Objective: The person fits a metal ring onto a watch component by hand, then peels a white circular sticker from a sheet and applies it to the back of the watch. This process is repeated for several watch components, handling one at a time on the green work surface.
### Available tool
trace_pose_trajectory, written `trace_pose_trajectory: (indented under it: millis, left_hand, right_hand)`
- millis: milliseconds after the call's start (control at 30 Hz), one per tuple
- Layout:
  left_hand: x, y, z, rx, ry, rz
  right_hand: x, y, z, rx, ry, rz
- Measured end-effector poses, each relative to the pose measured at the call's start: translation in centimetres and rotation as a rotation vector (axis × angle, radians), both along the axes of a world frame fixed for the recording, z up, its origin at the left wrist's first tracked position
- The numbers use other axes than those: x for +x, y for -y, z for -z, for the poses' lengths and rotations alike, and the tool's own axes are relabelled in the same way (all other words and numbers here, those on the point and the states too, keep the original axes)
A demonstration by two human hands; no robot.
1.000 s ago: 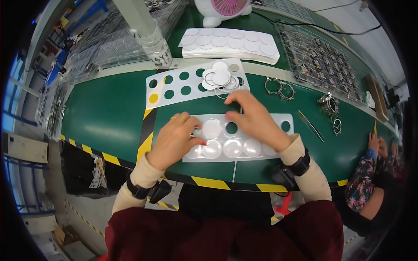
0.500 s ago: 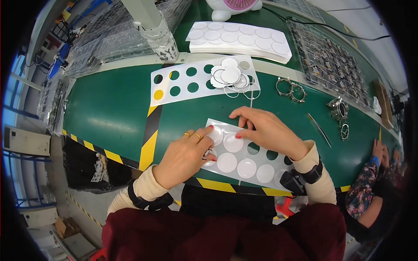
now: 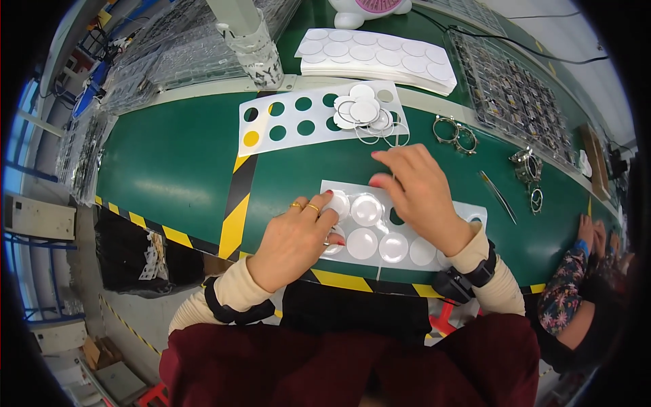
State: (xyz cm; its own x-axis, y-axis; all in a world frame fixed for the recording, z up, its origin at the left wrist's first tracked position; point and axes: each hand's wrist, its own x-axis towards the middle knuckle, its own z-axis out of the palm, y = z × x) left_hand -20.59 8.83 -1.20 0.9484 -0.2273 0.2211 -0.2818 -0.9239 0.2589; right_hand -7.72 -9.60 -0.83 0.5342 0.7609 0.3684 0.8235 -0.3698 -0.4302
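A pale sheet (image 3: 378, 229) bearing rows of round white stickers (image 3: 367, 210) lies near the bench's front edge. My left hand (image 3: 295, 237) rests on its left end, index fingertip and thumb spread apart over the stickers there. Above the sheet's middle, my right hand (image 3: 424, 200) is raised with thumb and index finger apart and nothing between them; it hides part of the upper row. A dark round gap shows beside it. Farther back lies a white sheet with round holes (image 3: 290, 119), with a loose pile of white discs and thin rings (image 3: 365, 110) on its right end.
Behind stands a stack of white sticker sheets (image 3: 447, 83). To the right are metal ring clamps (image 3: 445, 129), tweezers (image 3: 497, 197) and another clamp group (image 3: 527, 166). A clear parts tray (image 3: 515, 88) and a wrapped post (image 3: 258, 57) stand farther back. Another person's hands (image 3: 591, 234) rest at far right.
My right hand has lifted off the sticker it was touching and risen away from me. The sticker sheet sits flatter and its right end shows more. My left hand keeps its place.
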Motion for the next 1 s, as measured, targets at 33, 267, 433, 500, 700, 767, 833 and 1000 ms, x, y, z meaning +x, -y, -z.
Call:
trace_pose_trajectory:
  millis: [33,267,433,500,700,767,833,1000]
  left_hand:
    - [0.2,0.1,-0.1,0.005,0.008,-0.001]
    - [0.6,0.4,0.1,0.021,0.013,0.000]
    - [0.6,0.5,0.2,0.013,0.004,-0.013]
    - [0.6,0.5,0.1,0.014,-0.001,-0.009]
    - [0.9,0.0,-0.8,-0.012,-0.076,0.033]
    - [1.8,0.1,-1.9,-0.023,-0.103,0.065]
    - [3.5,0.0,-3.7,-0.504,-0.344,-0.081]
    - [9.0,1.2,-4.0,-1.456,-0.838,-0.125]
  right_hand:
    - [-0.7,0.1,-0.3,-0.107,-0.029,0.013]
    - [-1.2,-0.2,-1.8,-0.385,-0.542,0.014]
    - [-0.6,-0.2,-0.5,-0.077,-0.720,-0.198]
    - [-0.6,-0.1,-0.5,-0.027,-0.771,-0.236]
    - [-1.0,0.9,0.1,0.065,-0.423,-0.305]
    - [-0.8,1.3,0.1,0.174,-0.169,-0.265]
    - [-0.4,1.4,-0.3,0.446,-0.287,-0.159]
    - [-0.2,1.9,-0.5,0.836,-0.930,0.115]
